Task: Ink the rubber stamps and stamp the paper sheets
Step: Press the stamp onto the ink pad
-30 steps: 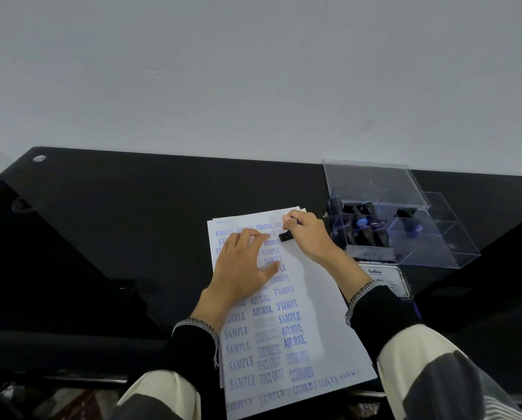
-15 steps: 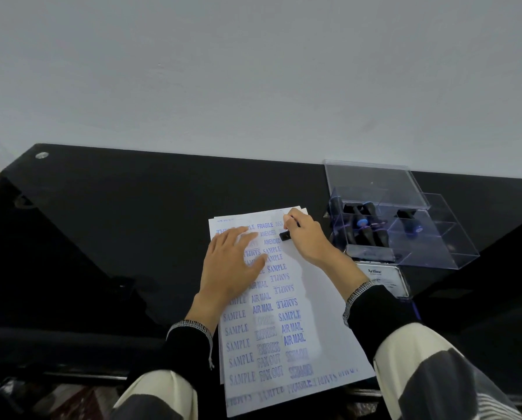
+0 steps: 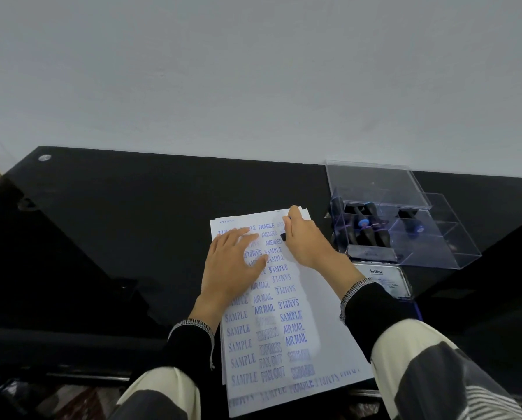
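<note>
Flat and spread, our left hand (image 3: 232, 262) presses palm-down on the paper sheets (image 3: 320, 322), fingers fanned over the upper left rows of print. Our right hand (image 3: 306, 241) is closed around one black stamp (image 3: 283, 237), of which only a small dark corner shows below the fingers, set down on the top sheet near its far right corner.

Going left to right, we count one black glossy table (image 3: 117, 222) with one small round silver fitting (image 3: 44, 157) near its far left corner. Next comes the stack of paper; at least three sheet edges show at the near end, though we cannot count them exactly. The top sheet carries blue print in three rough columns. On the left we read SAMPLE five times in a row toward the near edge. In the middle we read FRAGILE, AMENDED twice, AIR MAIL three times, EXPRESS twice and FAX OUT twice. On the right we read SAMPLE several times, some upside down, and AIR MAIL twice; the two lowest marks there are too smeared to read.

Right of the paper stands one clear plastic box (image 3: 435, 247) with its lid raised, holding several dark stamps (image 3: 365, 230) with blue ends, too crowded to count. Just before it lies one ink pad tin (image 3: 383, 280) labelled Artline.
</note>
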`<action>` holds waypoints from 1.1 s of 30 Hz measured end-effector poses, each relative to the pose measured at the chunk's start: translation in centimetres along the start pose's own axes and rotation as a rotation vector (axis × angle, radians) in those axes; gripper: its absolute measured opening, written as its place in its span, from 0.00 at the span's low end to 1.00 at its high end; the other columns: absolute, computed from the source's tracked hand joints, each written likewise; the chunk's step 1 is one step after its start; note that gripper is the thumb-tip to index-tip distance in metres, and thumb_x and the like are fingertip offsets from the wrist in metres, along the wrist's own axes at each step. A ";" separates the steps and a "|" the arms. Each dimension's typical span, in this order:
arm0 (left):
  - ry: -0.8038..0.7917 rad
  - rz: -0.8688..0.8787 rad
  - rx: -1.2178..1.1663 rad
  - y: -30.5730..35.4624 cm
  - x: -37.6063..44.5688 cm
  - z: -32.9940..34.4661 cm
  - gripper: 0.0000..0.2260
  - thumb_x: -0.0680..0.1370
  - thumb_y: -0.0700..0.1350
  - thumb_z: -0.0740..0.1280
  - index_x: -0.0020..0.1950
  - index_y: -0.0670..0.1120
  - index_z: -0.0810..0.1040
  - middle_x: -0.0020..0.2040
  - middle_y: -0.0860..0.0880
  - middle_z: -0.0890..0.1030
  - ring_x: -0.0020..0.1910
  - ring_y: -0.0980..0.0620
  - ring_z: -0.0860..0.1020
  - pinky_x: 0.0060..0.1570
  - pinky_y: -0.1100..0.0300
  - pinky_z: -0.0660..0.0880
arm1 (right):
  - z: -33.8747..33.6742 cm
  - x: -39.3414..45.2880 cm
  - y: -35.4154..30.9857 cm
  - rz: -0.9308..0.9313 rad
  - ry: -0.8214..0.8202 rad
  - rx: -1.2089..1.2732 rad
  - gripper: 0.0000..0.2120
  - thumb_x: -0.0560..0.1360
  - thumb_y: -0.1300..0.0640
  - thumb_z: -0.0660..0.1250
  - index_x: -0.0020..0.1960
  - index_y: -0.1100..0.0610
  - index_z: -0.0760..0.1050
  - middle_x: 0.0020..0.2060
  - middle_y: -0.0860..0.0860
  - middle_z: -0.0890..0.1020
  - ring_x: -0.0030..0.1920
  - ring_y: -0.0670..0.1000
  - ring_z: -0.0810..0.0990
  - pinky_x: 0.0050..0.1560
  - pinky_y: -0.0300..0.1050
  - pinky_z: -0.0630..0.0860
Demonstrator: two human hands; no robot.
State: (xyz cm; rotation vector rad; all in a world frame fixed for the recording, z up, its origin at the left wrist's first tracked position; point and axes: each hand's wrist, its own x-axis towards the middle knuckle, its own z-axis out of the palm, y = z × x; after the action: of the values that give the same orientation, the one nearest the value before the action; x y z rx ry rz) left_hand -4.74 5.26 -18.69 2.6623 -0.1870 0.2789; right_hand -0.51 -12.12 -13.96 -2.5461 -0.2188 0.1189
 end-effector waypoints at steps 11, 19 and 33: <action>0.009 0.003 -0.003 0.0 0.0 0.1 0.24 0.77 0.62 0.62 0.71 0.54 0.70 0.72 0.56 0.68 0.72 0.56 0.62 0.74 0.57 0.49 | 0.0 -0.7 -0.1 -0.004 0.029 -0.036 0.07 0.83 0.52 0.47 0.50 0.54 0.59 0.31 0.49 0.71 0.28 0.48 0.69 0.28 0.42 0.60; 0.009 0.001 -0.015 0.0 0.0 0.0 0.24 0.77 0.62 0.62 0.71 0.54 0.70 0.72 0.56 0.68 0.72 0.56 0.62 0.74 0.55 0.51 | -0.6 1.2 -0.5 0.048 -0.048 -0.079 0.09 0.83 0.50 0.48 0.52 0.55 0.62 0.38 0.53 0.75 0.36 0.55 0.75 0.35 0.50 0.69; 0.013 0.001 -0.008 -0.1 0.1 0.2 0.24 0.77 0.62 0.62 0.70 0.55 0.70 0.71 0.57 0.68 0.72 0.56 0.62 0.74 0.55 0.52 | 1.2 -1.4 0.6 -0.008 0.144 -0.125 0.07 0.83 0.51 0.48 0.50 0.53 0.59 0.29 0.47 0.71 0.27 0.48 0.70 0.27 0.42 0.63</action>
State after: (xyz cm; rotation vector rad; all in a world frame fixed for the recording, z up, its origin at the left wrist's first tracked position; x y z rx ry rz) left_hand -4.63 5.31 -18.89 2.6525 -0.1851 0.2947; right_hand -1.99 -12.20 -15.21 -2.6639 -0.1860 -0.0837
